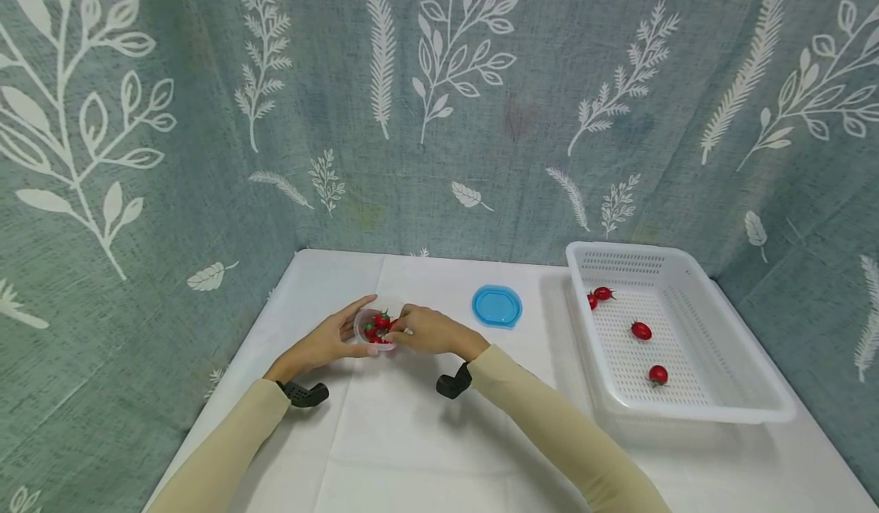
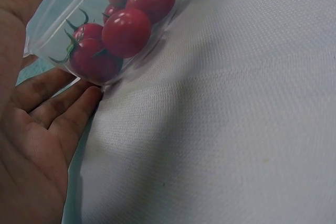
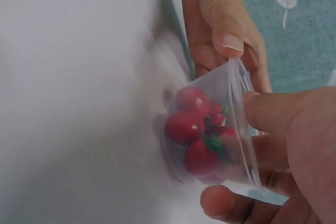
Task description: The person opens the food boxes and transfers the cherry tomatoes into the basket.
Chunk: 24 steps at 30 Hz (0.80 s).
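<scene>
A small clear plastic container (image 1: 364, 335) stands on the white cloth, with several red cherry tomatoes (image 2: 127, 32) inside, some with green stems. My left hand (image 1: 328, 340) holds it from the left, thumb on the near side and fingers round the far side. Reaching in from the right, my right hand (image 1: 429, 328) has fingers inside the container and others outside its wall. The right wrist view shows one fingertip (image 3: 218, 201) outside, next to the tomatoes (image 3: 185, 127). Whether the fingers inside pinch a tomato is hidden by the hand and the cloudy wall.
A blue lid (image 1: 497, 305) lies on the cloth to the right of the container. Farther right stands a white perforated basket (image 1: 693, 410) with several cherry tomatoes (image 1: 642, 330) spread over its bottom. A patterned green curtain (image 1: 412, 192) hangs behind and at both sides.
</scene>
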Motion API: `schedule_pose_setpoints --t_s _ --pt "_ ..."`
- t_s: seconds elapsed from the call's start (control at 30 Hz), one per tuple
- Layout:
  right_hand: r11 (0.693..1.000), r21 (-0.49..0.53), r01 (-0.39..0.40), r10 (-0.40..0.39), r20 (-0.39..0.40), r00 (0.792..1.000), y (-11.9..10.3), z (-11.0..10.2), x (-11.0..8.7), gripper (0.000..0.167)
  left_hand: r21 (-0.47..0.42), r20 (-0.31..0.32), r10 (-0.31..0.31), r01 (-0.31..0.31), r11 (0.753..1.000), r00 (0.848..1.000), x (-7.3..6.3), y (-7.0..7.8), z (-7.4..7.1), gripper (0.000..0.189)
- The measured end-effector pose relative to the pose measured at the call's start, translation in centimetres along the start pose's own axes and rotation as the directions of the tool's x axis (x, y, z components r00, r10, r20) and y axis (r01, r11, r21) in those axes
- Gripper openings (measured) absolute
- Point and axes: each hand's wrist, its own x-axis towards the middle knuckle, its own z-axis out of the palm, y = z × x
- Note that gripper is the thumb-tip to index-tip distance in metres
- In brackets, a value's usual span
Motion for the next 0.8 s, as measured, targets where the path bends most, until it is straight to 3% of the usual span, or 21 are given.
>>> schedule_pose_setpoints --t_s 0.57,0.8 --pt "0.999 -0.037 0.014 -0.012 0.048 0.999 0.30 -0.24 -0.22 0.036 0.000 -0.002 -0.006 0.006 1.000 1.000 0.06 0.11 -0.04 0.105" --pt "0.999 0.041 -0.016 0.013 0.064 0.998 0.55 -0.21 -0.32 0.035 0.002 0.000 -0.010 0.010 1.000 1.000 0.06 0.27 0.10 0.105"
